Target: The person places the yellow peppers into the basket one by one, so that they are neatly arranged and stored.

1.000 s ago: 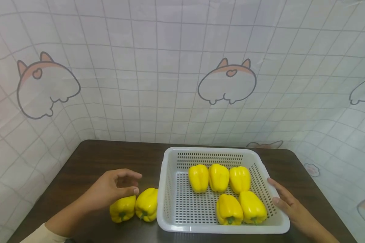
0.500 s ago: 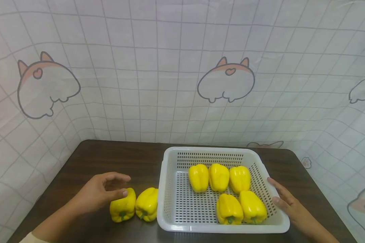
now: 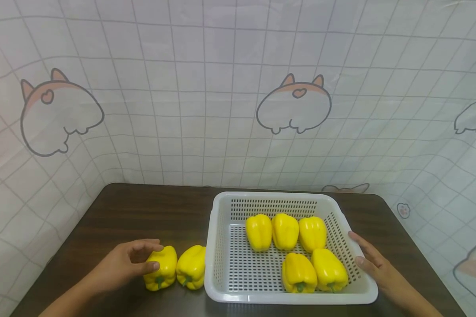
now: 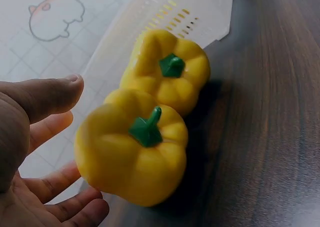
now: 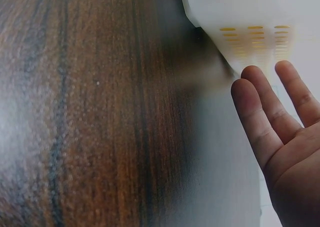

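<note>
My left hand (image 3: 119,265) is at the left side of a yellow bell pepper (image 3: 166,265) on the table. In the left wrist view its thumb and fingers (image 4: 55,184) are spread around that pepper without gripping it; whether a fingertip touches is unclear. A second yellow bell pepper (image 3: 192,267) lies between the first and the basket, green stem toward me. The white perforated basket (image 3: 291,298) holds several yellow bell peppers, three in a back row and two at the front right. My right hand (image 3: 382,274), fingers extended, is against the basket's right side.
The dark wood-grain table (image 3: 150,204) ends at a white gridded curtain (image 3: 206,145) printed with cartoon animals. Within the basket, bare floor (image 3: 250,273) shows on the left, beside the peppers.
My left hand has moved left and down, from above the peppers to the left side of the left one. The right hand, basket and peppers have stayed in place.
</note>
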`<action>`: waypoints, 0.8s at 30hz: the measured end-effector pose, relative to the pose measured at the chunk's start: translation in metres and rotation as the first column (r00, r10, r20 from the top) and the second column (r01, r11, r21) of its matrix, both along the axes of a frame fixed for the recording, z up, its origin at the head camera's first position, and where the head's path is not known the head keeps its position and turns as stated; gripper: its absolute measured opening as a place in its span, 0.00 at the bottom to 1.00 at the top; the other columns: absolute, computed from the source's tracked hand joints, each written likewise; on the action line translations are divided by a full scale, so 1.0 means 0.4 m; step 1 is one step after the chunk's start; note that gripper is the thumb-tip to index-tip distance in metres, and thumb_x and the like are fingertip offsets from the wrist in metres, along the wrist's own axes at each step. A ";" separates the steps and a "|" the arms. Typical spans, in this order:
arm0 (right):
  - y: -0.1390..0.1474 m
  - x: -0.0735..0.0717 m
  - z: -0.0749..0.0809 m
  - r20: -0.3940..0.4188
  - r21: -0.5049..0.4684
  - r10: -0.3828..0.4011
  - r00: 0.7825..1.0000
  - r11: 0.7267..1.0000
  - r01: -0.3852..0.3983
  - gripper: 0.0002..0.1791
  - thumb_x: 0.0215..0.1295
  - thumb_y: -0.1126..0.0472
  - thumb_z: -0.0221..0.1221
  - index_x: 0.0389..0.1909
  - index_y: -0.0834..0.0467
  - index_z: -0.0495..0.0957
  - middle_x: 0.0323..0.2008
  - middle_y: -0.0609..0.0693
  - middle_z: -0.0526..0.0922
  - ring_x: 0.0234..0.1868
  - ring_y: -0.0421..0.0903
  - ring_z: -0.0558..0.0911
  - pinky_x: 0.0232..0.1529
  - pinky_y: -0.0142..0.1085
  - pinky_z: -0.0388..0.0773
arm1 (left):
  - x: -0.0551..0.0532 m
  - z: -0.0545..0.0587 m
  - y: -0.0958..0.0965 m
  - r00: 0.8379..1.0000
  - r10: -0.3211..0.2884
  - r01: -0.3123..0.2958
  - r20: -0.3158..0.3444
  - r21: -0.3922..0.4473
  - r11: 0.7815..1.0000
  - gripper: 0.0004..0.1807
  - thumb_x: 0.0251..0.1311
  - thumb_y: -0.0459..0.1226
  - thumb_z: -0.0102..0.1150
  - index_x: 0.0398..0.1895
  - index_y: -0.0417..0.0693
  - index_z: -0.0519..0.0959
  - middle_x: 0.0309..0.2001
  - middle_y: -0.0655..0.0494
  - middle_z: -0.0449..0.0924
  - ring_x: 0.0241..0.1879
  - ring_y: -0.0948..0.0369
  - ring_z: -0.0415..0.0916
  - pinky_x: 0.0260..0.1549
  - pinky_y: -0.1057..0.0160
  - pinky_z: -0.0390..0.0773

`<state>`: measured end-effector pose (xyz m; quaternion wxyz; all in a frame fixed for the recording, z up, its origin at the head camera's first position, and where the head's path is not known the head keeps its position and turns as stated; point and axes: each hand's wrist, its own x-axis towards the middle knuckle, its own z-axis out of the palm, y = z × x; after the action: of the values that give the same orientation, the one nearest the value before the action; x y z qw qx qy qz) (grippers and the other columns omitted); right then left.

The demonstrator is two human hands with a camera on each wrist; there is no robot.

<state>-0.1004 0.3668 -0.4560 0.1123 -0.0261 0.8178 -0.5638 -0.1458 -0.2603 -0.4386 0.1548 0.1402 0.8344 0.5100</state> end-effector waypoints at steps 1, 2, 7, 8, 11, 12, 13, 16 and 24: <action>0.000 0.000 0.000 0.002 0.001 -0.002 1.000 1.000 0.002 0.36 0.82 0.54 0.43 0.83 0.47 0.38 0.76 0.75 0.43 0.42 0.54 0.88 0.36 0.51 0.87 | 0.001 -0.004 -0.002 1.000 0.005 -0.005 0.007 0.002 1.000 0.27 0.63 0.45 0.71 0.61 0.42 0.79 0.73 0.36 0.64 0.68 0.35 0.66 0.59 0.47 0.77; 0.001 0.001 -0.001 0.003 0.003 -0.002 1.000 1.000 0.002 0.36 0.82 0.54 0.43 0.83 0.47 0.38 0.77 0.75 0.43 0.42 0.54 0.88 0.36 0.51 0.87 | 0.001 -0.008 -0.003 1.000 0.012 -0.012 0.016 0.003 1.000 0.27 0.63 0.45 0.71 0.61 0.42 0.79 0.74 0.36 0.63 0.68 0.35 0.66 0.58 0.46 0.78; 0.005 0.000 -0.006 -0.036 -0.010 0.018 0.999 1.000 -0.018 0.36 0.83 0.56 0.42 0.83 0.48 0.38 0.77 0.76 0.40 0.41 0.53 0.88 0.35 0.50 0.87 | 0.004 -0.023 -0.009 0.998 0.026 -0.026 0.061 -0.003 1.000 0.27 0.63 0.46 0.71 0.62 0.44 0.79 0.74 0.35 0.61 0.66 0.34 0.68 0.54 0.46 0.81; 0.005 0.000 -0.007 -0.049 -0.016 0.026 0.998 1.000 -0.027 0.35 0.83 0.57 0.41 0.83 0.48 0.38 0.76 0.76 0.40 0.41 0.53 0.88 0.35 0.51 0.87 | 0.005 -0.025 -0.010 0.997 0.025 -0.026 0.073 0.004 1.000 0.28 0.63 0.46 0.71 0.63 0.44 0.78 0.75 0.35 0.60 0.66 0.34 0.67 0.54 0.46 0.81; 0.007 0.001 -0.011 -0.072 -0.032 0.032 0.997 0.999 -0.035 0.35 0.83 0.58 0.41 0.84 0.47 0.39 0.76 0.76 0.40 0.41 0.53 0.88 0.35 0.51 0.87 | 0.006 -0.029 -0.011 0.994 0.024 -0.028 0.103 0.031 0.999 0.29 0.63 0.45 0.71 0.64 0.43 0.77 0.75 0.33 0.58 0.67 0.33 0.66 0.53 0.47 0.82; 0.007 0.001 -0.012 -0.082 -0.034 0.040 0.996 0.999 -0.043 0.34 0.83 0.59 0.40 0.83 0.48 0.39 0.76 0.76 0.40 0.41 0.52 0.88 0.35 0.51 0.87 | 0.007 -0.029 -0.011 0.994 0.026 -0.030 0.109 0.037 0.999 0.29 0.63 0.45 0.71 0.64 0.43 0.77 0.75 0.32 0.57 0.67 0.33 0.66 0.53 0.48 0.82; 0.008 0.002 -0.013 -0.089 -0.037 0.041 0.995 0.998 -0.044 0.34 0.83 0.59 0.40 0.83 0.48 0.39 0.76 0.77 0.41 0.41 0.52 0.88 0.35 0.51 0.87 | 0.007 -0.030 -0.011 0.993 0.027 -0.032 0.114 0.043 0.999 0.30 0.63 0.45 0.71 0.65 0.42 0.76 0.75 0.32 0.57 0.67 0.32 0.65 0.54 0.49 0.82; 0.007 0.002 -0.015 -0.105 -0.036 0.044 0.994 0.998 -0.048 0.34 0.83 0.60 0.39 0.83 0.48 0.39 0.75 0.78 0.42 0.41 0.52 0.88 0.34 0.51 0.87 | 0.007 -0.031 -0.011 0.992 0.035 -0.040 0.120 0.039 0.998 0.30 0.63 0.45 0.71 0.65 0.43 0.76 0.74 0.33 0.60 0.67 0.34 0.66 0.54 0.49 0.81; 0.005 0.002 -0.012 -0.085 -0.012 0.024 0.996 1.000 -0.025 0.34 0.84 0.58 0.40 0.83 0.47 0.39 0.76 0.77 0.41 0.39 0.52 0.88 0.33 0.50 0.87 | 0.004 -0.036 -0.014 0.987 0.025 -0.034 0.159 0.053 0.998 0.31 0.64 0.45 0.70 0.67 0.43 0.75 0.70 0.36 0.68 0.65 0.38 0.69 0.54 0.48 0.81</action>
<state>-0.0995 0.3690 -0.4607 0.0844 -0.0608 0.8177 -0.5662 -0.1441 -0.2658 -0.4528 0.2090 0.0910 0.8071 0.5447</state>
